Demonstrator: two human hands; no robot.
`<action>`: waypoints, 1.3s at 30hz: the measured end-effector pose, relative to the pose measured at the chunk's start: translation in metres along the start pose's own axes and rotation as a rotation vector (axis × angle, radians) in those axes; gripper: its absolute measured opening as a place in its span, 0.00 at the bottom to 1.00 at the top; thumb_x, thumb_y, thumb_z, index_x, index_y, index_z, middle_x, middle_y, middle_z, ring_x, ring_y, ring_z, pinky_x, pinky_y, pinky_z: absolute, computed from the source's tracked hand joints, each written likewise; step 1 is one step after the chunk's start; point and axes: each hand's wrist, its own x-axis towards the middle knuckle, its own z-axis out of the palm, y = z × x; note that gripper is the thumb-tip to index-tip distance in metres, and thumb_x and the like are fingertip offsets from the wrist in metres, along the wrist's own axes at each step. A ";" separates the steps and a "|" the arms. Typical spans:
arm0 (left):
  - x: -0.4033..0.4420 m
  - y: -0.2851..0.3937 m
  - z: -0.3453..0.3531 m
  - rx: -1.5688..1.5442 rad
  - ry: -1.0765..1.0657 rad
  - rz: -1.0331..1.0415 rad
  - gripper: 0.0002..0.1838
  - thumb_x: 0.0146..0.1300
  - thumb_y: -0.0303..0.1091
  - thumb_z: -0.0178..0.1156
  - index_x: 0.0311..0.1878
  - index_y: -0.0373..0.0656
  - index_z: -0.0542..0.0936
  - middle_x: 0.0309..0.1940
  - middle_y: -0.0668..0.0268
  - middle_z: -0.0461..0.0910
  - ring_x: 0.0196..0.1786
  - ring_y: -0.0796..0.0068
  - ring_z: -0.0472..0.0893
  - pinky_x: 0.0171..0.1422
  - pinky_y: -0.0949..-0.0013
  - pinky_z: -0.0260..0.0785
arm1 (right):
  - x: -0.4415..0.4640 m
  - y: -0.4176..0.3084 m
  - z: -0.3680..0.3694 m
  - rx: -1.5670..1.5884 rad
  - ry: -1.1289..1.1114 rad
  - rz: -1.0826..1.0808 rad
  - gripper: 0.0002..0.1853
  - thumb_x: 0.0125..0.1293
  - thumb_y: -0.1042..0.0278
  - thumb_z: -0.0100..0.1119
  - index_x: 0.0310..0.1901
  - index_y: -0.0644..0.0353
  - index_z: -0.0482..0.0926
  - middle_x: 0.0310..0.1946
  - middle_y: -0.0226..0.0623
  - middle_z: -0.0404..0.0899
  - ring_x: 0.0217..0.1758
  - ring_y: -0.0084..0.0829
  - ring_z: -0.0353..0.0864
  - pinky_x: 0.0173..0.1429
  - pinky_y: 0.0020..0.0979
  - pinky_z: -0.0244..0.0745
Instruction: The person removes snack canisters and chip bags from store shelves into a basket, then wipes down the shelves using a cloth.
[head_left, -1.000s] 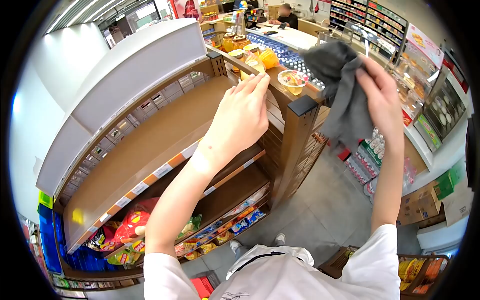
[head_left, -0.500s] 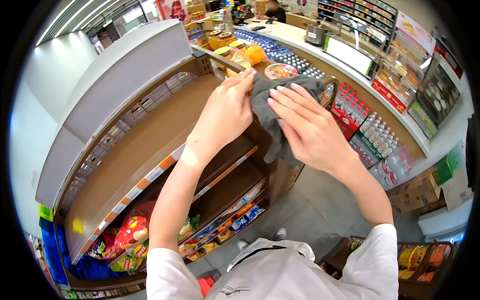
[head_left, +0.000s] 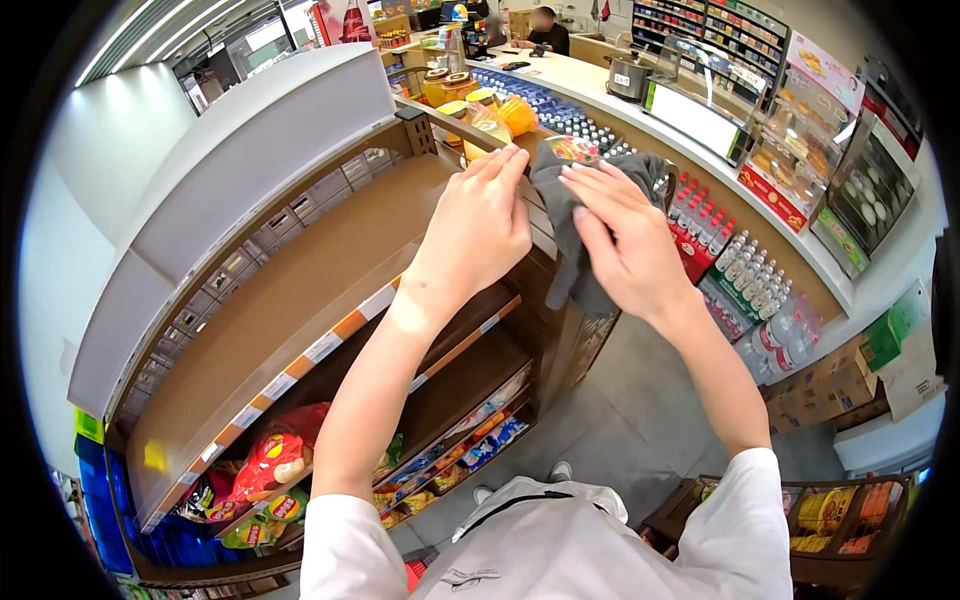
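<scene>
A dark grey cloth (head_left: 552, 190) hangs bunched over the end of a brown shelf unit (head_left: 330, 225). My right hand (head_left: 630, 235) presses on the cloth, fingers together over its upper side and thumb nearer me. My left hand (head_left: 475, 225) is closed at the shelf's end corner, just left of the cloth; whatever its curled fingers hold is hidden. Beyond the fingers, a round colourful food package (head_left: 573, 149) shows partly behind the cloth. Yellow-lidded jars (head_left: 452, 88) and an orange package (head_left: 516, 115) stand past the shelf's end.
Red chip bags (head_left: 270, 465) lie on a lower shelf at left. Bottled drinks (head_left: 705, 225) stand along the counter (head_left: 590, 90) at right. A person in dark clothing (head_left: 548, 38) is behind it. Grey floor (head_left: 620, 400) and a snack rack (head_left: 820, 510) are beside me.
Both hands and the cloth have shifted slightly rightward in view. A gap has opened between my left hand and the cloth, and the cloth now covers more of the round package.
</scene>
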 end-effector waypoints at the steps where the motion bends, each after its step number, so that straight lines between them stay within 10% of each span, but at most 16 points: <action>1: 0.001 0.002 -0.002 0.002 -0.006 0.003 0.20 0.58 0.20 0.52 0.55 0.30 0.77 0.54 0.45 0.79 0.59 0.48 0.77 0.66 0.57 0.68 | 0.002 -0.003 0.005 -0.033 0.009 -0.014 0.15 0.64 0.73 0.54 0.50 0.72 0.80 0.49 0.53 0.82 0.57 0.46 0.80 0.71 0.43 0.66; 7: 0.005 0.000 -0.002 0.004 -0.029 -0.005 0.20 0.54 0.21 0.52 0.52 0.25 0.77 0.53 0.43 0.79 0.59 0.48 0.77 0.66 0.55 0.68 | 0.029 0.012 0.019 -0.074 -0.148 -0.023 0.17 0.63 0.65 0.49 0.40 0.72 0.81 0.42 0.55 0.83 0.45 0.47 0.83 0.50 0.44 0.78; 21: 0.005 0.002 -0.008 0.062 -0.065 -0.027 0.19 0.58 0.22 0.54 0.54 0.30 0.78 0.53 0.50 0.81 0.57 0.54 0.79 0.61 0.57 0.69 | -0.002 0.015 -0.002 0.122 -0.064 -0.050 0.16 0.69 0.69 0.53 0.53 0.69 0.79 0.52 0.49 0.81 0.59 0.46 0.77 0.68 0.43 0.67; 31: 0.003 0.005 -0.010 0.031 -0.101 -0.068 0.22 0.56 0.23 0.54 0.56 0.30 0.77 0.55 0.49 0.80 0.56 0.54 0.79 0.61 0.56 0.70 | -0.021 0.116 -0.019 0.256 0.116 0.402 0.16 0.72 0.69 0.51 0.52 0.73 0.79 0.53 0.51 0.81 0.63 0.44 0.76 0.70 0.36 0.64; 39: -0.001 0.007 -0.001 0.096 -0.024 -0.055 0.20 0.59 0.23 0.52 0.57 0.35 0.76 0.54 0.51 0.80 0.56 0.52 0.79 0.61 0.55 0.71 | -0.030 0.034 0.013 0.304 0.235 0.079 0.19 0.71 0.75 0.40 0.56 0.74 0.77 0.59 0.48 0.78 0.69 0.40 0.71 0.79 0.48 0.49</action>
